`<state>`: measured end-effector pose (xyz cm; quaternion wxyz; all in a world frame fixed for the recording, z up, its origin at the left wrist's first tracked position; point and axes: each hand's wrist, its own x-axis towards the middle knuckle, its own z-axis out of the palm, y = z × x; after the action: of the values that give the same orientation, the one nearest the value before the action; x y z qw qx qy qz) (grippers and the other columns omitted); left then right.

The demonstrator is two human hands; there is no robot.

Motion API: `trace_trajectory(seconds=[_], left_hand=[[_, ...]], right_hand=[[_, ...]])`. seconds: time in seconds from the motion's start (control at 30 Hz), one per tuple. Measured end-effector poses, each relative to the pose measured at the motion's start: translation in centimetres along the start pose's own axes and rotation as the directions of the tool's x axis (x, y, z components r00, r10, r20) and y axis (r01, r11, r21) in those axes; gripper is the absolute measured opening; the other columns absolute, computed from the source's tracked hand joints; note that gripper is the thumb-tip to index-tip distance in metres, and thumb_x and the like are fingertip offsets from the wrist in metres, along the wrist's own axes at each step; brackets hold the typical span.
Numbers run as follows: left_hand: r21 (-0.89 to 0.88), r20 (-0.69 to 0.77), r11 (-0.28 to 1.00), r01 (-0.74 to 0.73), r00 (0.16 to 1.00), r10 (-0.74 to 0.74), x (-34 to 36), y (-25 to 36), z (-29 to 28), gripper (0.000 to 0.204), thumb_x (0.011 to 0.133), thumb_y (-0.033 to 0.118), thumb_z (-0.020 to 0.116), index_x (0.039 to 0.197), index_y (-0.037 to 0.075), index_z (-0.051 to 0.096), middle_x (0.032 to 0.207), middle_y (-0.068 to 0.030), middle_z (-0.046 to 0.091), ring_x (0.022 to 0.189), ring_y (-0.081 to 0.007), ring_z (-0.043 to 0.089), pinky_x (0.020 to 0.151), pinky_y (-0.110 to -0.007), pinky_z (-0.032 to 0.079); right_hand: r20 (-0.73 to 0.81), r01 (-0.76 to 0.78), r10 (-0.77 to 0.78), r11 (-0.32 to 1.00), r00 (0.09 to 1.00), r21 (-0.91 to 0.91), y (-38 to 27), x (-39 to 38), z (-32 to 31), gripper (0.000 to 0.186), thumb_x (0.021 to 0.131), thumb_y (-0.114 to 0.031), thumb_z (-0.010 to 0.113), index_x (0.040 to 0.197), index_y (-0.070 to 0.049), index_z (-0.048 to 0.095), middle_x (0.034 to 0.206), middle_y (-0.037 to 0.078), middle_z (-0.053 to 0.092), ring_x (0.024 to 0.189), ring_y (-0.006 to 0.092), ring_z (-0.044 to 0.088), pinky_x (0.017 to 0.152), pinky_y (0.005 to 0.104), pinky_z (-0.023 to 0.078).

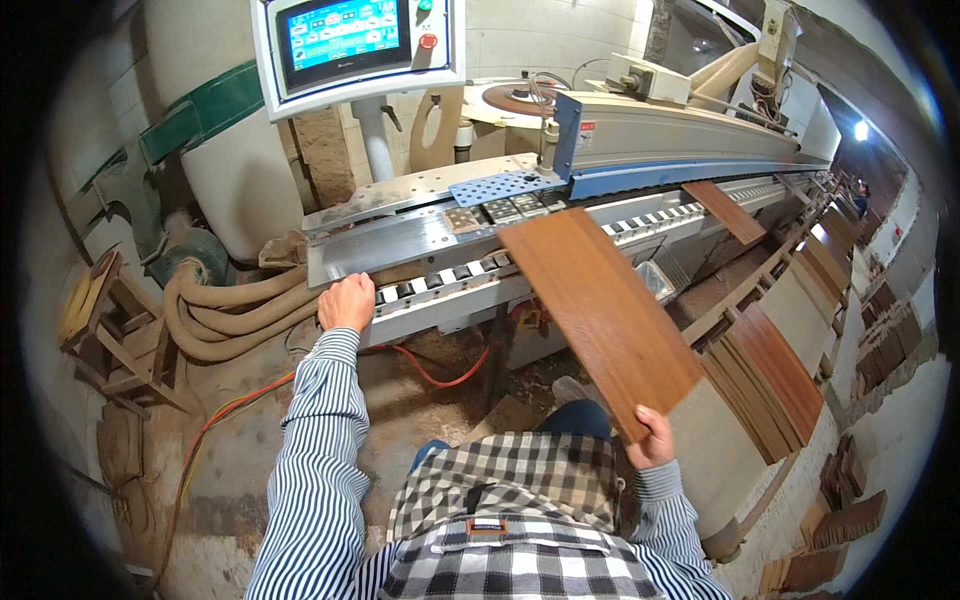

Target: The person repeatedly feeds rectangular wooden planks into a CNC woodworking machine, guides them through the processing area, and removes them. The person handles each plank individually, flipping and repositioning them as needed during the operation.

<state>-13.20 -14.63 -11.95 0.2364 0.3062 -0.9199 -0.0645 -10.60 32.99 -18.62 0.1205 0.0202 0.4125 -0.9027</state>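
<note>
My right hand (pixel 650 437) grips the near corner of a long reddish-brown wood panel (pixel 606 318). The panel's far end lies at the roller-and-block track (pixel 440 282) of a long edge-banding machine (pixel 680 142), and the rest slants out toward me. At the machine's near left end, my left hand (pixel 347 302) is curled over the corner of a smooth metal infeed plate (pixel 385 247). A second brown panel (pixel 725 212) sits farther along the same track, with its outer end sticking out.
A control screen (pixel 345 38) with a red button stands above the machine. Beige hoses (pixel 235 315) and an orange cable (pixel 235 402) run along the floor at left, near a wooden stool (pixel 125 335). On my right, stacked panels (pixel 755 385) rest on a low rack.
</note>
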Motion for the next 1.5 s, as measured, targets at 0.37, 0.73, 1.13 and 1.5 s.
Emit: trace_trajectory(seconds=[0.37, 0.73, 1.13, 1.5], left_hand=[[-0.021, 0.007, 1.000, 0.007, 1.000, -0.007, -0.1, -0.1, -0.1, 0.039, 0.086, 0.033, 0.041, 0.076, 0.004, 0.065, 0.074, -0.0199, 0.062, 0.071, -0.0357, 0.060, 0.070, -0.045, 0.046], [-0.017, 0.005, 1.000, 0.000, 1.000, 0.000, -0.1, 0.2, -0.2, 0.039, 0.085, 0.032, 0.041, 0.074, 0.003, 0.064, 0.073, -0.0204, 0.062, 0.070, -0.0367, 0.060, 0.069, -0.045, 0.046], [-0.011, 0.039, 1.000, 0.025, 0.999, -0.025, -0.3, 0.5, -0.8, 0.041, 0.086, 0.033, 0.039, 0.077, 0.003, 0.065, 0.078, -0.0216, 0.062, 0.074, -0.0383, 0.060, 0.070, -0.046, 0.045], [0.006, 0.027, 0.999, 0.033, 0.999, -0.033, -0.1, 0.5, -0.4, 0.041, 0.086, 0.035, 0.038, 0.078, 0.004, 0.065, 0.079, -0.0212, 0.062, 0.075, -0.0392, 0.059, 0.070, -0.047, 0.046]], right_hand=[[0.392, -0.327, 0.392, 0.918, 0.832, -0.223, 8.9, 5.2, 14.9, 0.050, 0.080, -0.018, 0.064, 0.121, -0.002, 0.041, 0.114, 0.009, 0.052, 0.095, 0.0199, 0.056, 0.081, 0.0351, 0.048], [0.528, -0.123, 0.442, 0.838, 0.725, -0.532, 11.2, 6.5, 17.2, 0.036, 0.076, -0.015, 0.069, 0.106, 0.000, 0.057, 0.102, 0.005, 0.060, 0.095, 0.0139, 0.054, 0.084, 0.0269, 0.042], [0.482, -0.027, 0.262, 0.897, 0.836, -0.441, 10.8, 5.5, 15.7, 0.023, 0.087, -0.015, 0.056, 0.095, 0.006, 0.058, 0.081, 0.011, 0.065, 0.073, 0.0139, 0.060, 0.068, 0.0250, 0.049], [0.315, 0.007, 0.077, 0.967, 0.946, -0.256, 8.2, 8.4, 10.5, 0.019, 0.089, -0.018, 0.053, 0.084, 0.000, 0.056, 0.078, 0.010, 0.063, 0.071, 0.0151, 0.061, 0.067, 0.0258, 0.049]])
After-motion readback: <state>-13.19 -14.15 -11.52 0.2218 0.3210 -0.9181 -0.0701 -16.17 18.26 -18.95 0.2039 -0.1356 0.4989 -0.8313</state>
